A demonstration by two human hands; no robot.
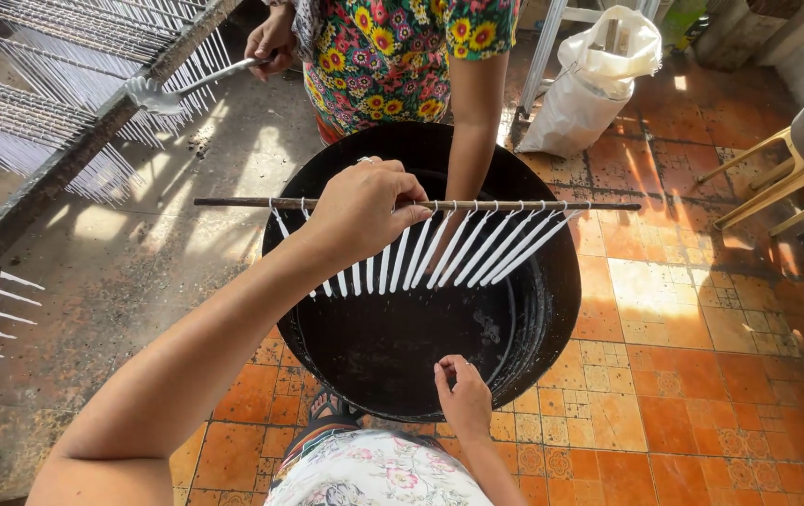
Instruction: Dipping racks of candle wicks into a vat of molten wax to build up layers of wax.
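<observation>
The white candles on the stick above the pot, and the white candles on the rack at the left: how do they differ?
The candles on the stick form one row, slanted, held by the left hand over the black pot. The candles on the rack form many rows, untouched, over the floor. Both are thin and white.
</observation>
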